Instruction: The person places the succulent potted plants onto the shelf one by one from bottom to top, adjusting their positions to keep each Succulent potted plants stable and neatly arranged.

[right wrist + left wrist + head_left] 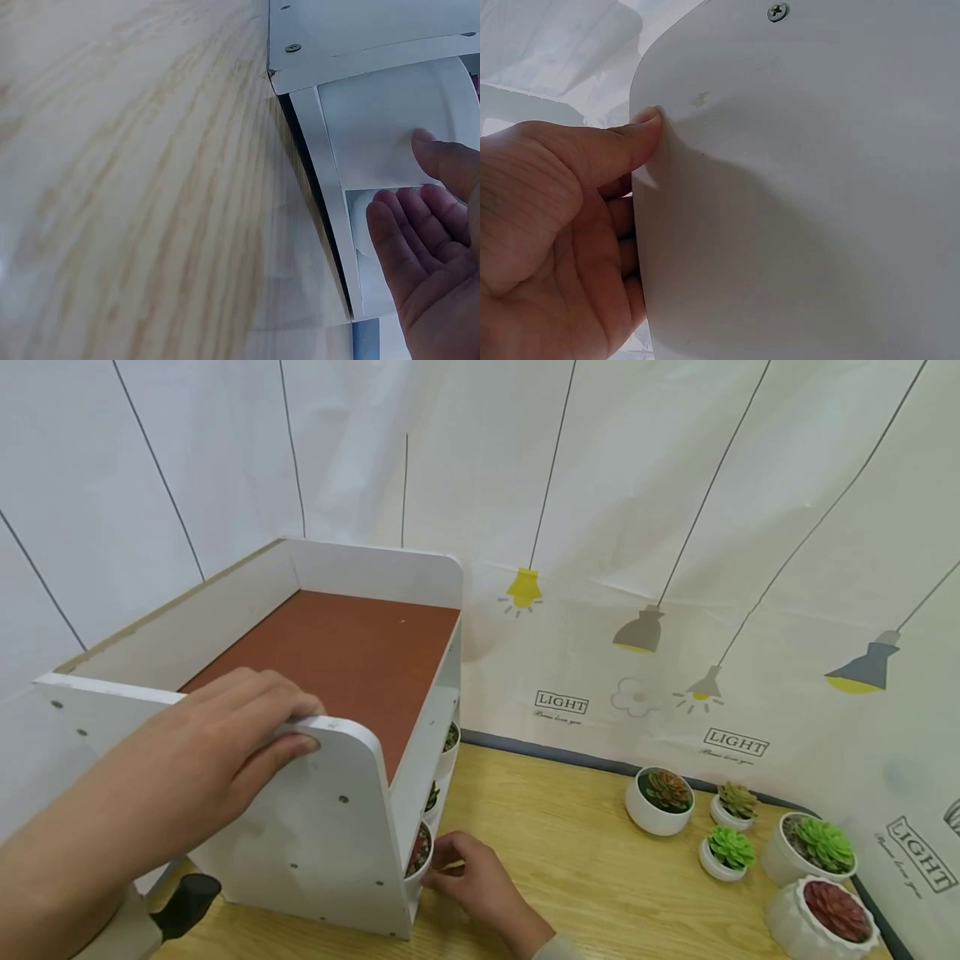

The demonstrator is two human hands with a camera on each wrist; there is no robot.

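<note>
A white shelf unit (pixel 322 835) with a reddish-brown top board (pixel 352 652) stands on the wooden table. My left hand (pixel 225 735) grips the upper edge of its near side panel (pixel 802 210). The thumb lies on the outer face and the fingers reach over the edge. Low at the unit's open front, my right hand (pixel 480 877) has its thumb and fingers right at a white pot (pixel 420 856) with a succulent in it. In the right wrist view, the fingers of that hand (pixel 435 232) are loosely bent, the thumb by the pot's white side (pixel 375 127).
More potted succulents (pixel 448 743) sit deeper along the shelf. On the right of the wooden table (pixel 540 810) stand several white pots, among them one with a red succulent (pixel 825 914) and one with a bright green one (pixel 726 852). A lamp-printed backdrop (pixel 637 510) hangs behind.
</note>
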